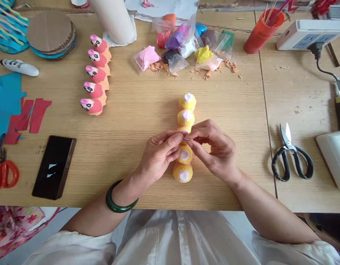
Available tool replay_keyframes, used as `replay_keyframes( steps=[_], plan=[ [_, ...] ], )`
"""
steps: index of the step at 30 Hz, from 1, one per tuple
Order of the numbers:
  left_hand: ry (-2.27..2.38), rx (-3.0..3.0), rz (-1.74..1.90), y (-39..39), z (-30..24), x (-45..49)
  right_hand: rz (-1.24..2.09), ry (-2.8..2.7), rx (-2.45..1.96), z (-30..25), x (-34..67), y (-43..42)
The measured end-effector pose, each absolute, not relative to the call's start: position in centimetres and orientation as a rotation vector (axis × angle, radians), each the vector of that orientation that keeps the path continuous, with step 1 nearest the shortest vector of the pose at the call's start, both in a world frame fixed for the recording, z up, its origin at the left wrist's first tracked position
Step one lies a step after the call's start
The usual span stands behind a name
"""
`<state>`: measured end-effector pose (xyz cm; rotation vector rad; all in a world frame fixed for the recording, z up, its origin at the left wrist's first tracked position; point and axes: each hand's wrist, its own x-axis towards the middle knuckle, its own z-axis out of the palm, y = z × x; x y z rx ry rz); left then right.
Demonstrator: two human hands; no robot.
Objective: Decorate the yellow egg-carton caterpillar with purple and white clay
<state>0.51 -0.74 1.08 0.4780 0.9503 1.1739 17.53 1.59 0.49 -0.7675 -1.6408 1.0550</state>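
A row of yellow domes [186, 117] with pale pink round patches, apparently coated in modelling clay, lies lengthwise in front of me. Over its middle, my left hand [165, 149] and my right hand [215, 151] meet fingertip to fingertip. Between them is a tiny purple bit [185, 139], seemingly clay, pinched by the left thumb and forefinger. The right thumb and forefinger are closed at the same spot, where a thin, light sliver shows; I cannot tell what it is. My hands partly hide the middle domes.
A similar row with pink-snouted faces [96, 74] stands at left. Bags of coloured clay [182, 38] and orange crumbs lie at the back. Around the sides are black scissors [292, 154], a phone [54, 167], red-handled scissors [6, 173], a red cup [260, 35] and a power strip [310, 33].
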Motion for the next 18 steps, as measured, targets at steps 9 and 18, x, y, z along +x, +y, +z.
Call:
replay_keyframes(
  steps=[9, 18],
  plan=[
    [1.121, 0.857, 1.212, -1.56, 0.58, 0.13, 0.946, -1.693, -1.002, 0.87, 17.53, 1.2],
    [1.241, 1.047, 1.192, -1.66, 0.55, -0.18, 0.624, -1.977, -1.01, 0.59, 17.85, 1.16]
  ],
)
